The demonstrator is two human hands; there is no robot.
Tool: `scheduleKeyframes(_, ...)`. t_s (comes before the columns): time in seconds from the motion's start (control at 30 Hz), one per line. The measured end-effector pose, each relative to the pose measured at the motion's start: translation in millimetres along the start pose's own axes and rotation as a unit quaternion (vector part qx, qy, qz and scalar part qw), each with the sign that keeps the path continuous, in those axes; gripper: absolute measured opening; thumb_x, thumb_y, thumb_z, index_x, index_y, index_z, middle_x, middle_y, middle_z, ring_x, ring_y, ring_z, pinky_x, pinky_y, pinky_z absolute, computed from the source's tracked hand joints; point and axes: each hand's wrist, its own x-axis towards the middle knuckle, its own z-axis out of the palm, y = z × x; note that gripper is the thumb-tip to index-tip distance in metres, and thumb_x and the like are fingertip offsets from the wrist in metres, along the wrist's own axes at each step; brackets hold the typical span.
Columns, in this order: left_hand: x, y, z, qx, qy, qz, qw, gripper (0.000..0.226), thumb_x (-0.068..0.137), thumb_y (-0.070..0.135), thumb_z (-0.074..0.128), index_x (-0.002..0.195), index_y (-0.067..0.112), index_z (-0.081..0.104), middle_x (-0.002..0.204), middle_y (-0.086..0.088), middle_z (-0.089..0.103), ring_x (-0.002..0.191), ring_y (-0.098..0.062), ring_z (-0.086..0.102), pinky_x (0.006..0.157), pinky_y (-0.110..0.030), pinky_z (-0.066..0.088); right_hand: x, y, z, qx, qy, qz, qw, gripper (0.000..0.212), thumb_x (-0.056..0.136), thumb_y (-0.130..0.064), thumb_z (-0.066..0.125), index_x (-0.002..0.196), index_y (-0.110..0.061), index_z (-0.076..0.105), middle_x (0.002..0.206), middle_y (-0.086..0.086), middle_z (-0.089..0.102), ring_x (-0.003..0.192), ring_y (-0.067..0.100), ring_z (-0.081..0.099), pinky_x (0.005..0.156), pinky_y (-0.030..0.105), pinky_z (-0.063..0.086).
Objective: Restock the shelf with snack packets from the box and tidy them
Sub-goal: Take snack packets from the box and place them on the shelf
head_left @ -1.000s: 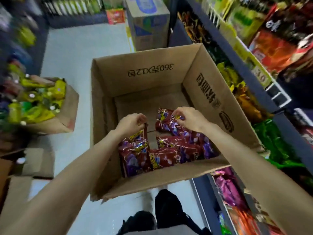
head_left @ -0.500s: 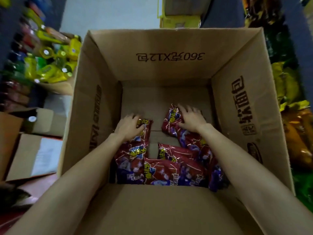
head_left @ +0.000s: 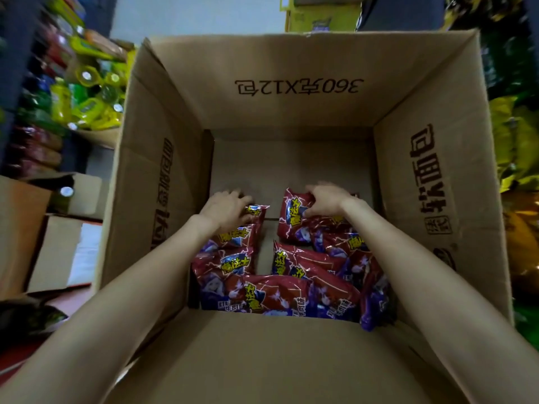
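Observation:
A large open cardboard box (head_left: 291, 118) fills the view, with several red and purple snack packets (head_left: 291, 290) lying on its bottom near the front wall. Both arms reach down inside. My left hand (head_left: 226, 209) grips the far end of the left packet (head_left: 233, 237), fingers curled over its top edge. My right hand (head_left: 323, 201) pinches the top edge of the upper right packet (head_left: 291, 223), thumb on its front. The far half of the box floor is bare cardboard.
Shelves with yellow and green packets (head_left: 513, 141) run along the right. At left stand an open carton of green and yellow bottles (head_left: 87, 103) and flat cardboard boxes (head_left: 58, 252) on the floor. A yellow carton (head_left: 320, 16) sits beyond the box on the pale floor.
The view has swung down over the box and closer in. Both hands went deeper onto the packets and have closed on the far ends of two of them.

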Motion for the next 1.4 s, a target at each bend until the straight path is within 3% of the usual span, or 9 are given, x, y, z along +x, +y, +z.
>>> scheduleKeyframes(0.13, -17.3, -2.8, -24.2, -0.037, 0.135, 0.016, 0.990, 0.042, 0.097, 0.047, 0.039, 0.129, 0.020, 0.041, 0.112, -0.009, 0.060, 0.098, -0.031, 0.059, 0.078, -0.038, 0.045, -24.7, 4.3, -12.9, 0.081, 0.109, -0.004, 0.991, 0.057, 0.087, -0.037, 0.065, 0.136, -0.019, 0.042, 0.128, 0.007, 0.058, 0.112, 0.024, 0.057, 0.084, 0.032, 0.045)
scheduleKeyframes(0.23, -31.5, -2.2, -52.5, -0.200, 0.225, -0.022, 0.953, 0.032, 0.097, 0.047, 0.041, 0.118, 0.023, 0.043, 0.103, -0.003, 0.059, 0.089, -0.025, 0.060, 0.071, -0.041, 0.049, -55.5, 6.4, -30.2, 0.262, 0.266, 0.001, 0.928, 0.054, 0.087, -0.031, 0.066, 0.135, -0.017, 0.046, 0.121, 0.006, 0.063, 0.108, 0.022, 0.060, 0.089, 0.035, 0.048)
scheduleKeyframes(0.4, -58.5, 1.7, -90.7, -0.480, 0.311, -0.103, 0.814, 0.028, 0.095, 0.050, 0.043, 0.105, 0.024, 0.047, 0.090, 0.006, 0.064, 0.082, -0.016, 0.063, 0.077, -0.039, 0.049, -129.9, -7.7, -57.5, 0.392, 0.426, 0.002, 0.815, 0.045, 0.087, -0.036, 0.066, 0.125, -0.019, 0.049, 0.111, -0.005, 0.063, 0.105, 0.016, 0.060, 0.092, 0.032, 0.046)
scheduleKeyframes(0.57, -92.9, 13.5, -117.8, -0.675, 0.278, -0.041, 0.682, 0.028, 0.092, 0.043, 0.052, 0.111, 0.022, 0.051, 0.108, -0.001, 0.066, 0.090, -0.006, 0.066, 0.079, -0.025, 0.055, -205.1, -29.5, -39.2, 0.492, 0.488, 0.008, 0.721, 0.050, 0.080, -0.049, 0.069, 0.119, -0.040, 0.040, 0.116, -0.012, 0.060, 0.108, 0.012, 0.060, 0.097, 0.043, 0.048)
scheduleKeyframes(0.67, -119.5, 23.3, -125.6, -0.687, 0.240, 0.018, 0.685, 0.050, 0.079, 0.035, 0.068, 0.121, 0.021, 0.046, 0.106, 0.007, 0.066, 0.089, -0.002, 0.067, 0.073, -0.017, 0.052, -239.3, -43.2, -15.2, 0.510, 0.510, 0.026, 0.692, 0.055, 0.075, -0.056, 0.068, 0.118, -0.046, 0.035, 0.124, -0.009, 0.057, 0.114, 0.012, 0.058, 0.098, 0.046, 0.048)
scheduleKeyframes(0.83, -154.5, 27.9, -134.0, -0.626, 0.137, 0.145, 0.754, 0.087, 0.061, 0.011, 0.078, 0.128, 0.026, 0.025, 0.119, 0.006, 0.053, 0.102, -0.002, 0.061, 0.085, -0.016, 0.050, -286.9, -69.2, 22.1, 0.504, 0.565, 0.048, 0.652, 0.063, 0.075, -0.056, 0.060, 0.127, -0.026, 0.040, 0.125, -0.008, 0.057, 0.112, 0.004, 0.055, 0.101, 0.036, 0.045)
scheduleKeyframes(1.1, -205.3, 51.9, -141.7, -0.614, 0.193, 0.285, 0.710, 0.045, 0.069, 0.014, 0.076, 0.107, 0.028, 0.057, 0.100, 0.007, 0.070, 0.089, -0.006, 0.067, 0.070, -0.016, 0.051, -367.9, -117.8, 101.1, 0.482, 0.633, 0.121, 0.594, 0.030, 0.088, -0.038, 0.062, 0.114, -0.034, 0.049, 0.097, -0.016, 0.068, 0.088, 0.004, 0.066, 0.083, 0.031, 0.053)
scheduleKeyframes(1.23, -224.7, 78.1, -147.0, -0.587, 0.128, 0.356, 0.716, 0.051, 0.063, 0.023, 0.081, 0.108, 0.035, 0.062, 0.109, 0.003, 0.069, 0.099, -0.014, 0.066, 0.080, -0.023, 0.052, -418.5, -140.9, 154.1, 0.473, 0.667, 0.171, 0.549, 0.027, 0.090, -0.032, 0.060, 0.115, -0.028, 0.051, 0.094, -0.021, 0.065, 0.075, -0.016, 0.060, 0.066, 0.003, 0.041)
scheduleKeyframes(1.4, -254.1, 152.1, -132.2, -0.491, 0.088, 0.440, 0.747, 0.066, 0.061, 0.018, 0.085, 0.119, 0.033, 0.057, 0.100, 0.017, 0.070, 0.093, -0.003, 0.065, 0.080, -0.017, 0.049, -474.8, -160.9, 233.3, 0.448, 0.695, 0.270, 0.493, 0.026, 0.091, -0.029, 0.060, 0.115, -0.031, 0.050, 0.092, -0.025, 0.062, 0.076, -0.018, 0.058, 0.065, 0.000, 0.040)
